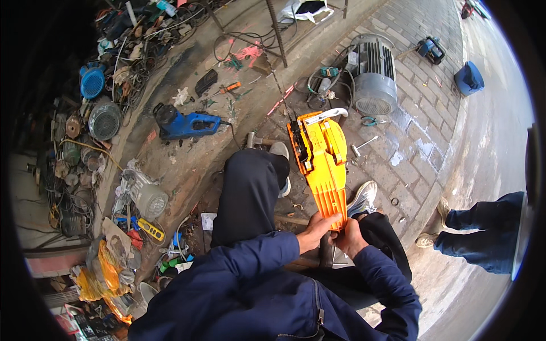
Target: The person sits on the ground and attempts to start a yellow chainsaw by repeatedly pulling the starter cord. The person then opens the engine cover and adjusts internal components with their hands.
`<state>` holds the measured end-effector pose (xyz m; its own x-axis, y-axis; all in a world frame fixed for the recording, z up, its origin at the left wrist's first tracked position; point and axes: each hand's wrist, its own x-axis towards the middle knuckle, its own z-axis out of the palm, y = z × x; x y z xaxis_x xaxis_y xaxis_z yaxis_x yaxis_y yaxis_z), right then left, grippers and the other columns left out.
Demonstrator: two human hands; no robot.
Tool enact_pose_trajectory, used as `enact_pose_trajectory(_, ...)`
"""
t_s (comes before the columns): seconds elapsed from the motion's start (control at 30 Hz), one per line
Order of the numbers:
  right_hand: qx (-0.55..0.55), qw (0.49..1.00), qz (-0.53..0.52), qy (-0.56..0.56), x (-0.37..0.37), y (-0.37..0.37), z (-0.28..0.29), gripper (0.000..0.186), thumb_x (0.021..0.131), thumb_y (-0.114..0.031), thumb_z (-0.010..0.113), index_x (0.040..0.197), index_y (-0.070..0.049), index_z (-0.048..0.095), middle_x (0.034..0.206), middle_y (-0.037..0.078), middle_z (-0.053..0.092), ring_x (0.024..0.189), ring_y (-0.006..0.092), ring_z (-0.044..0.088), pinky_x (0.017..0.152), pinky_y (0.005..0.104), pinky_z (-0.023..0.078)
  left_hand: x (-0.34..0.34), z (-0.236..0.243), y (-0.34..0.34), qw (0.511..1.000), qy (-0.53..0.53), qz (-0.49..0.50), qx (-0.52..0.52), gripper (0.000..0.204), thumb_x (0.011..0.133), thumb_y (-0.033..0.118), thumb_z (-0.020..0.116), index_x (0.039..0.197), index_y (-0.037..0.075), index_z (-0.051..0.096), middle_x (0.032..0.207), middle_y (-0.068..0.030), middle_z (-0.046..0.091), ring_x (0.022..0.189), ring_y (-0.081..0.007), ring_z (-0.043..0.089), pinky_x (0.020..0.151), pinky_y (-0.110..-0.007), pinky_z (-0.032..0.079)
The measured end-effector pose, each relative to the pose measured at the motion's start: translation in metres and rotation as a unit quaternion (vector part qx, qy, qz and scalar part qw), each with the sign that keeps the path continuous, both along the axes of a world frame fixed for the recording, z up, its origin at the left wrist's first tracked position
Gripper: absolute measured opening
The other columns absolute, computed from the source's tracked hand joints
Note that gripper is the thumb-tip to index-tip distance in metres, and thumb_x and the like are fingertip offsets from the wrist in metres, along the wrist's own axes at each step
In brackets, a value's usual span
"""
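An orange-yellow power tool [325, 170], shaped like the body of an electric chainsaw, points away from me between my knees. Its ribbed rear end is toward me; a pale curved bar [326, 116] crosses its far end, and dark inner parts show along its left side. My left hand [316, 232] is closed on the rear end from the left, thumb along the top. From the right, my right hand [350, 240] is closed around the same end, its fingertips partly hidden. A hammer [261, 140] lies beyond my left knee.
A large grey motor [372, 74] stands ahead on the paving, near pliers [369, 121] and a metal T-shaped tool [364, 146]. A blue power tool [185, 122] lies on the left ledge. Scrap motors and cables heap further left. Another person's legs [483, 233] are at right.
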<state>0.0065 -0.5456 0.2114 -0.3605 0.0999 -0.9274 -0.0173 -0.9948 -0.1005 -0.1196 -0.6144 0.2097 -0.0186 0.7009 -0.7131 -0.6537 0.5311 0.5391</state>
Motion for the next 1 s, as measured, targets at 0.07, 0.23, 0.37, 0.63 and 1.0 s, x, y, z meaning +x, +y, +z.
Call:
enact_pose_trajectory(0.07, 0.003, 1.0, -0.02, 0.008, -0.005, -0.017, 0.0, 0.031, 0.101, -0.029, 0.036, 0.099, -0.012, 0.062, 0.075, 0.005, 0.058, 0.057, 0.0209, 0.052, 0.058, 0.0439, 0.046, -0.002, 0.001, -0.014, 0.999, -0.034, 0.004, -0.026, 0.031, 0.099, 0.034, 0.071, 0.113, 0.007, 0.073, 0.099, -0.0026, 0.074, 0.085, -0.0126, 0.068, 0.069, -0.027, 0.05)
enact_pose_trajectory(0.23, 0.018, 1.0, -0.006, 0.019, -0.008, -0.04, 0.024, 0.042, 0.103, -0.043, 0.034, 0.098, -0.012, 0.062, 0.074, 0.004, 0.055, 0.06, 0.0204, 0.051, 0.059, 0.0419, 0.047, -0.006, 0.033, -0.029, 0.995, -0.067, 0.002, -0.07, 0.03, 0.096, 0.042, 0.075, 0.104, 0.014, 0.072, 0.086, 0.0022, 0.066, 0.069, -0.0111, 0.056, 0.056, -0.028, 0.04)
enact_pose_trajectory(0.37, 0.101, 0.995, -0.011, 0.001, -0.017, -0.06, 0.061, 0.043, 0.104, -0.045, 0.035, 0.104, -0.012, 0.063, 0.08, 0.006, 0.059, 0.062, 0.0204, 0.054, 0.06, 0.0401, 0.048, -0.021, 0.047, -0.04, 0.984, -0.162, 0.006, -0.077, 0.035, 0.097, 0.043, 0.073, 0.112, 0.012, 0.067, 0.09, -0.0011, 0.065, 0.07, -0.0153, 0.057, 0.056, -0.032, 0.042)
enact_pose_trajectory(0.63, 0.178, 0.979, -0.089, -0.049, -0.027, -0.064, 0.076, 0.042, 0.106, -0.042, 0.041, 0.107, -0.006, 0.063, 0.088, 0.008, 0.064, 0.071, 0.0205, 0.063, 0.065, 0.0355, 0.054, -0.056, 0.088, -0.057, 0.983, -0.17, 0.051, 0.038, 0.034, 0.107, 0.028, 0.061, 0.131, 0.005, 0.061, 0.116, -0.008, 0.071, 0.112, -0.0224, 0.069, 0.102, -0.038, 0.052)
enact_pose_trajectory(1.0, 0.031, 0.914, -0.224, 0.337, -0.06, -0.057, 0.058, 0.049, 0.11, -0.03, 0.046, 0.146, 0.002, 0.052, 0.137, 0.023, 0.065, 0.119, 0.0375, 0.068, 0.103, 0.0493, 0.057, -0.059, 0.119, -0.057, 0.971, -0.204, 0.006, 0.126, 0.034, 0.108, 0.022, 0.057, 0.137, 0.004, 0.058, 0.121, -0.0127, 0.07, 0.113, -0.0252, 0.068, 0.104, -0.039, 0.051)
